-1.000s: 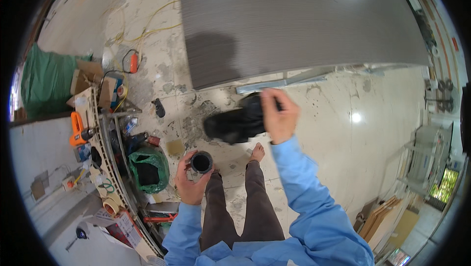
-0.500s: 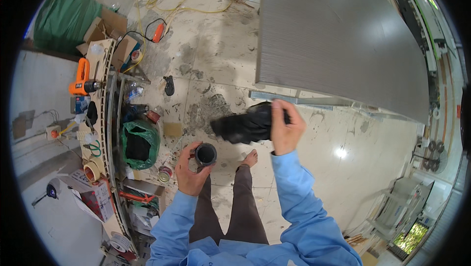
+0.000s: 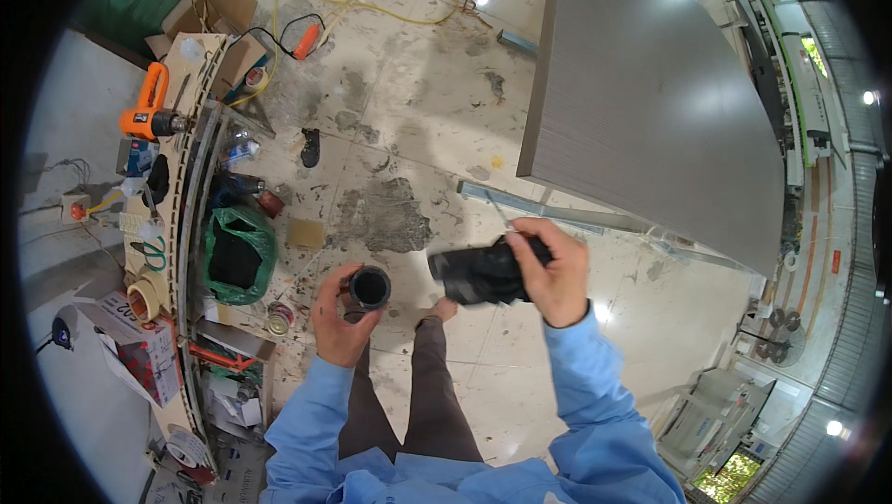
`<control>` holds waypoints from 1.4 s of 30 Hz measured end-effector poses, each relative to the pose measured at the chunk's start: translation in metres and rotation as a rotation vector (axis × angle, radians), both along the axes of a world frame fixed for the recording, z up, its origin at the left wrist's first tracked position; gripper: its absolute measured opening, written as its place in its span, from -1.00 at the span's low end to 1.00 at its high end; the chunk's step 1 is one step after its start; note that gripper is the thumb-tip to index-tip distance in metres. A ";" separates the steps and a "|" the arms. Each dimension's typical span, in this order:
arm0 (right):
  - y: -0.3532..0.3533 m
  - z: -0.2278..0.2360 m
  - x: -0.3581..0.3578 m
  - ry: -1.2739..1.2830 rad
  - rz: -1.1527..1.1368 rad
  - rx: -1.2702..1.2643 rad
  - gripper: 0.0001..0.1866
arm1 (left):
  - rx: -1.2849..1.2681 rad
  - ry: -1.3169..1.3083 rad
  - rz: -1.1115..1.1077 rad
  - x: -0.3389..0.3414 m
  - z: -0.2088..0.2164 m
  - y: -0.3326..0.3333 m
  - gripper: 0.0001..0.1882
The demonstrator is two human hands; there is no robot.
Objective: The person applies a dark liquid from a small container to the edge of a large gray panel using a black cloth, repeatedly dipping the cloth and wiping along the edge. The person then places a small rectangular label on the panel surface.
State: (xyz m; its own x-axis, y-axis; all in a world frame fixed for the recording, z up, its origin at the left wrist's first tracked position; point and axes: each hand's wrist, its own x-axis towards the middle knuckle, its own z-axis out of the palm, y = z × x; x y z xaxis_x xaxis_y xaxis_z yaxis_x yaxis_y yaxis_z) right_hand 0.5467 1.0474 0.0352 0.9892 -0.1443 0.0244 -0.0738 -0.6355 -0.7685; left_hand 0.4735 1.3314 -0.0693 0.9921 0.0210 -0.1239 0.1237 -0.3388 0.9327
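My left hand [image 3: 340,329] is closed around a small, dark cylindrical cup [image 3: 370,288], its round mouth facing up toward me. Dark smudges mark the fingers. To the right, my right hand [image 3: 555,272] grips a crumpled black bundle [image 3: 478,274], possibly cloth or plastic; its left end is blurred by motion. A thin grey rod shows beside the thumb, and I cannot tell whether it is held too. Cup and bundle hang apart over the tiled floor, with a gap between them.
A large grey panel [image 3: 655,123] fills the upper right. On the left bench [image 3: 206,86] lie an orange heat gun [image 3: 149,114], scissors [image 3: 149,251] and a tape roll [image 3: 144,300]. A green bag [image 3: 265,262] stands beside it. Yellow cord [image 3: 372,12] crosses the floor.
My right hand and the black bundle have moved slightly down and to the right. My left hand still holds the cup, a little further left. The whole view has shifted.
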 end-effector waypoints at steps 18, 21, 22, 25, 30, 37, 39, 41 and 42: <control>-0.055 0.049 0.083 -0.100 0.156 -0.511 -0.92 | -0.034 0.001 0.022 0.000 -0.001 0.004 -0.30; -0.058 0.047 0.083 -0.066 0.172 -0.478 -0.90 | -0.065 0.005 0.031 0.000 -0.002 0.004 -0.30; -0.059 0.046 0.083 -0.082 0.141 -0.473 -0.90 | -0.077 0.018 0.027 0.000 -0.002 0.005 -0.30; -0.061 0.046 0.083 -0.090 0.175 -0.487 -0.92 | -0.078 0.033 0.028 -0.001 -0.002 0.005 -0.30; -0.059 0.048 0.085 -0.010 0.131 -0.459 -0.92 | -0.054 0.015 0.031 -0.001 -0.001 0.004 -0.31; -0.046 0.062 0.071 0.071 0.284 -0.443 -0.92 | -0.033 0.005 0.027 -0.003 -0.001 0.002 -0.32; -0.044 0.062 0.066 0.085 0.266 -0.401 -0.92 | -0.025 0.002 0.023 -0.003 -0.002 0.001 -0.32; -0.043 0.059 0.061 0.002 0.235 -0.469 -0.92 | -0.038 -0.012 0.023 -0.003 -0.002 0.001 -0.32; -0.042 0.056 0.057 -0.008 0.263 -0.496 -0.92 | -0.046 0.002 0.021 -0.003 -0.002 0.001 -0.32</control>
